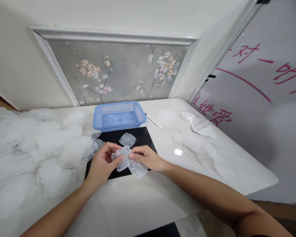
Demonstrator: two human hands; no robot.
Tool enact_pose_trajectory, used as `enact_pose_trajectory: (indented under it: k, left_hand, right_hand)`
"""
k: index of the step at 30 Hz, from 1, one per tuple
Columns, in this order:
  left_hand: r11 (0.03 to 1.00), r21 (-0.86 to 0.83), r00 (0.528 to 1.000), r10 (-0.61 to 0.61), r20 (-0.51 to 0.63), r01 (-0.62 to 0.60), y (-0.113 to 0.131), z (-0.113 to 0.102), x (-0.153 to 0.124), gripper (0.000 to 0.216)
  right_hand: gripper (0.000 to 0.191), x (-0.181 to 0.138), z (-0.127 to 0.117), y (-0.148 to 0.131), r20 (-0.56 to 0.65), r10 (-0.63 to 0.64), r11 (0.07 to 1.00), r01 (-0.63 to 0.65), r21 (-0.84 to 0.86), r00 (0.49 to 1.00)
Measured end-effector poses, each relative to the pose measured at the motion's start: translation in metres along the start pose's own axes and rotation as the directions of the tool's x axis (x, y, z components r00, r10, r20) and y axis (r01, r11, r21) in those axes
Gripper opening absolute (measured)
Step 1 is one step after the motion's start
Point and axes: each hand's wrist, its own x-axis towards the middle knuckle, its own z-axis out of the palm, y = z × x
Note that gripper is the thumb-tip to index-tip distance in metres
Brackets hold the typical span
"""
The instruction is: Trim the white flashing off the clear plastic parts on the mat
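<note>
As both may slip, one sheet [124, 157] is pinched by the left hand [104, 161], another sheet [139, 170] by the right hand [148, 158].

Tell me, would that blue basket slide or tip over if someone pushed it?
The blue basket looks low and wide, so tipping seems unlikely. It would probably slide, since the tabletop shines as if smooth. Its thin-looking mesh walls suggest it may be light.

Basket [120, 126] is just behind the mat [143, 138], pen-like thing [154, 121] to its right, bag [204, 127] further right, pile [51, 141] left, one piece [127, 140] on the mat.
</note>
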Motion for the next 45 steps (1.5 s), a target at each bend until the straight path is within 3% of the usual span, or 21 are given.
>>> enact_pose_trajectory:
  k: [7,18,28,31,34,38,41,45]
  left_hand:
    - [0.995,-0.083,0.998,-0.057,0.024,0.059,-0.002,-0.001,-0.002,0.022]
    - [0.941,-0.266,0.977,-0.211,0.020,0.209,0.002,-0.002,0.002,0.026]
    - [0.894,-0.396,0.976,-0.217,0.022,0.208,-0.001,-0.002,0.005,0.035]
    - [0.933,-0.298,0.980,-0.190,0.066,0.201,-0.005,-0.005,0.006,0.034]
    - [0.984,-0.085,0.980,-0.143,0.138,0.156,-0.014,-0.008,0.010,0.035]
    - [0.987,0.115,0.987,-0.121,0.103,0.109,-0.025,-0.015,0.020,0.032]
    - [0.982,0.137,0.982,-0.146,0.118,0.129,-0.028,-0.025,0.027,0.032]
    - [0.983,0.082,0.952,-0.181,0.248,0.165,-0.026,-0.038,0.031,0.035]
  right_hand:
    - [0.048,-0.001,-0.002,0.001,0.040,0.050,0.998,-0.052,0.035,0.998]
    - [0.046,-0.001,-0.003,0.002,0.038,0.160,0.959,-0.165,0.229,0.986]
    - [0.045,-0.001,-0.005,0.004,0.012,0.151,0.962,-0.150,0.228,0.988]
    - [0.042,0.000,-0.006,0.004,0.019,0.124,0.982,-0.126,0.142,0.992]
    - [0.033,0.002,-0.013,0.005,0.023,0.063,0.998,-0.064,0.021,0.998]
    - [0.034,0.006,-0.029,0.005,0.007,0.013,1.000,-0.013,0.005,1.000]
    - [0.042,0.007,-0.040,0.004,0.033,0.002,1.000,-0.003,0.022,0.999]
    - [0.053,0.008,-0.047,0.005,0.057,0.008,1.000,-0.009,0.021,0.998]
